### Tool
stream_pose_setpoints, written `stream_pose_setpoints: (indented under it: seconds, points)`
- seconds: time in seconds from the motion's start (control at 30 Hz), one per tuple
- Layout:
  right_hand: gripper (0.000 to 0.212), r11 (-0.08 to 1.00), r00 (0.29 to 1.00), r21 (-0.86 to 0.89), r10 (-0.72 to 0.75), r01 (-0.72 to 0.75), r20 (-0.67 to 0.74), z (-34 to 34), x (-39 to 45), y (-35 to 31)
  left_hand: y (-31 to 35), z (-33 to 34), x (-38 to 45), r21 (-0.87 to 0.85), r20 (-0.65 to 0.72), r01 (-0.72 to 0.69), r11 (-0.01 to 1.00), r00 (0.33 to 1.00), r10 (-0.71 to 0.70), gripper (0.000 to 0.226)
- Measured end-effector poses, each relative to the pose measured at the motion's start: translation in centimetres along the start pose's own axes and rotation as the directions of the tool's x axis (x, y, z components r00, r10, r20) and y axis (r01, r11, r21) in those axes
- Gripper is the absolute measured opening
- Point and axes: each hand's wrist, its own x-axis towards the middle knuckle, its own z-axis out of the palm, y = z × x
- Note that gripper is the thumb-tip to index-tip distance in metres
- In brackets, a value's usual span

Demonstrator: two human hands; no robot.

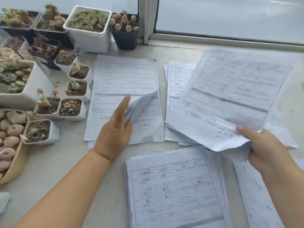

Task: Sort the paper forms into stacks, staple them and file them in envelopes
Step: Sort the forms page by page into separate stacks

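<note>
Three stacks of printed forms are laid out on a pale tabletop (54, 163) beside a window. One stack (125, 83) lies at centre left, next to the plant pots; a second, looser stack (176, 84) lies to its right; a third stack (174, 191) sits nearest the camera, its top sheet filled in by hand.

Left hand (115, 129): held over the lower part of the centre-left stack, fingers mostly straight and close together. A curled sheet corner (141, 104) is lifted against the fingers and thumb; whether it is pinched or only propped cannot be told.

Right hand (264, 148): closed on the lower right edge of a single form (230, 96), thumb on top, fingers curled beneath. The form is held tilted above the right-hand stack, its near edge bent where it is gripped. More loose sheets (256, 195) are seen at far right, partly covered by the right forearm.

Many small pots of succulents (70, 107) and cacti are crowded along the left side. A large white square pot (90, 28) and a dark pot (124, 38) of small round cacti stand by the window frame (148, 20).
</note>
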Motion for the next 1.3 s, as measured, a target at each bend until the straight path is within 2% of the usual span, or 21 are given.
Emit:
stream_pose_setpoints:
  seconds: [0.07, 0.1, 0.17, 0.23, 0.27, 0.37, 0.43, 0.53, 0.57, 0.63, 0.67, 0.73, 0.8, 0.83, 0.87, 0.9, 0.97, 1.03, 1.1, 1.2, 1.3]
  points:
    - [0.024, 1.000, 1.000, 0.001, -0.006, 0.006, -0.006, 0.3, 0.3, -0.1, -0.4, 0.1, 0.1, -0.036, -0.099, -0.017, 0.999, 0.995, 0.013, 0.090]
    - [0.025, 1.000, 1.000, 0.025, -0.001, 0.001, -0.013, 0.5, 0.4, -0.3, -0.7, 0.2, 0.2, -0.030, -0.106, -0.005, 1.000, 0.994, 0.001, 0.090]
    - [0.025, 0.993, 0.999, 0.112, 0.039, -0.037, -0.011, 0.6, 0.8, -0.7, -0.7, 0.1, -0.1, 0.023, 0.004, -0.016, 1.000, 1.000, 0.016, 0.081]
    - [0.020, 0.963, 0.995, 0.249, 0.104, -0.103, 0.008, 0.5, 1.0, -1.6, -0.5, 0.1, -0.8, 0.188, 0.176, -0.086, 0.978, 0.983, 0.052, 0.067]
    - [0.012, 0.937, 0.992, 0.326, 0.121, -0.122, 0.021, 0.3, 1.2, -2.2, -0.5, 0.1, -1.2, 0.240, 0.231, -0.104, 0.965, 0.972, 0.047, 0.068]
    - [0.068, 0.839, 0.994, 0.533, 0.105, -0.104, 0.027, -1.1, 1.8, -3.5, -0.5, 0.0, -1.2, 0.230, 0.302, -0.049, 0.972, 0.953, -0.024, 0.090]
    - [0.075, 0.810, 0.994, 0.580, 0.107, -0.090, 0.006, -1.9, 2.0, -4.0, -0.6, -0.2, -0.7, 0.265, 0.307, -0.105, 0.959, 0.952, 0.019, 0.100]
    - [0.063, 0.819, 0.993, 0.567, 0.116, -0.085, -0.020, -2.5, 2.0, -4.5, -0.1, -0.4, -0.1, 0.272, 0.277, -0.141, 0.952, 0.959, 0.063, 0.114]
    - [0.056, 0.820, 0.992, 0.564, 0.129, -0.096, -0.018, -2.7, 2.1, -4.6, 0.3, -0.4, -0.1, 0.244, 0.267, -0.095, 0.965, 0.963, 0.027, 0.120]
    - [0.027, 0.821, 0.988, 0.559, 0.155, -0.118, -0.020, -3.2, 2.3, -4.7, 0.5, -0.3, -0.6, 0.168, 0.258, 0.066, 0.984, 0.960, -0.109, 0.126]
    - [0.015, 0.810, 0.986, 0.573, 0.166, -0.125, -0.020, -3.5, 2.5, -4.7, 0.8, -0.1, -0.9, 0.117, 0.237, 0.130, 0.985, 0.959, -0.154, 0.124]
    - [0.016, 0.791, 0.987, 0.595, 0.158, -0.141, 0.023, -3.9, 2.6, -4.7, 1.1, 0.3, -1.3, 0.077, 0.160, 0.228, 0.971, 0.958, -0.237, 0.107]
    - [0.031, 0.784, 0.985, 0.596, 0.155, -0.170, 0.077, -4.1, 2.7, -4.7, 1.6, 1.0, -1.3, 0.106, -0.010, 0.299, 0.948, 0.954, -0.300, 0.059]
    - [0.037, 0.794, 0.982, 0.579, 0.166, -0.185, 0.085, -4.2, 2.8, -4.6, 1.9, 1.2, -1.2, 0.082, -0.098, 0.359, 0.930, 0.931, -0.351, 0.034]
    - [0.036, 0.819, 0.981, 0.539, 0.177, -0.194, 0.083, -4.3, 2.9, -4.5, 1.9, 1.6, -1.2, -0.014, -0.187, 0.442, 0.897, 0.880, -0.436, 0.021]
    - [0.029, 0.853, 0.978, 0.478, 0.196, -0.209, 0.078, -4.2, 3.0, -4.4, 2.2, 1.9, -1.1, -0.160, -0.258, 0.510, 0.845, 0.805, -0.534, 0.018]
    - [0.023, 0.913, 0.973, 0.336, 0.214, -0.232, 0.090, -3.6, 3.1, -4.1, 2.4, 1.9, -0.9, -0.425, -0.339, 0.523, 0.738, 0.664, -0.666, 0.009]
    - [0.023, 0.965, 0.972, 0.136, 0.210, -0.223, 0.102, -2.6, 3.2, -3.6, 3.2, 2.1, -0.4, -0.524, -0.382, 0.472, 0.709, 0.614, -0.691, 0.017]
    - [0.020, 0.978, 0.964, -0.066, 0.208, -0.200, 0.167, -0.9, 3.4, -3.3, 4.5, 2.4, 0.2, -0.553, -0.411, 0.403, 0.729, 0.629, -0.660, 0.016]
    - [0.018, 0.951, 0.938, -0.273, 0.219, -0.143, 0.270, 2.4, 3.9, -2.9, 5.5, 2.7, 0.6, -0.454, -0.459, 0.394, 0.799, 0.665, -0.589, 0.016]
    - [0.018, 0.906, 0.909, -0.411, 0.250, -0.098, 0.334, 6.1, 4.7, -2.0, 5.9, 3.2, 0.2, -0.353, -0.426, 0.365, 0.862, 0.757, -0.495, 0.015]
